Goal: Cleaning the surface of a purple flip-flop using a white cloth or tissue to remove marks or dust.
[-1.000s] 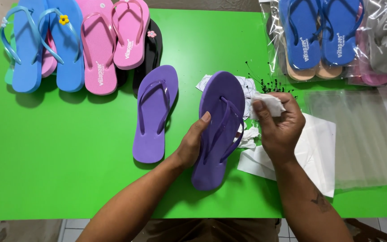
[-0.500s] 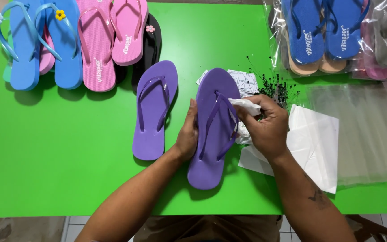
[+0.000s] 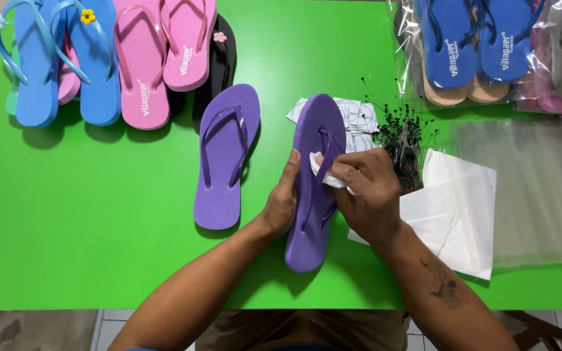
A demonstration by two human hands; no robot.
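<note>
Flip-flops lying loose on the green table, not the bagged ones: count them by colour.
Light blue flip-flops: 2
Pink flip-flops: 2
Purple flip-flops: 2
Black flip-flops: 1, partly covered
Total: 7, leaving out slivers hidden under the pile.

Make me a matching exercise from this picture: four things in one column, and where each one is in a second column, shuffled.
Things:
1. left hand
2. right hand
3. second purple flip-flop
4. black tag pins

Places:
A. lying alone on the green table
B. piled beside the white paper sheet
C. gripping the edge of the held purple flip-flop
D. pressing a white wad at the strap

Pairs: 1-C, 2-D, 3-A, 4-B
</note>
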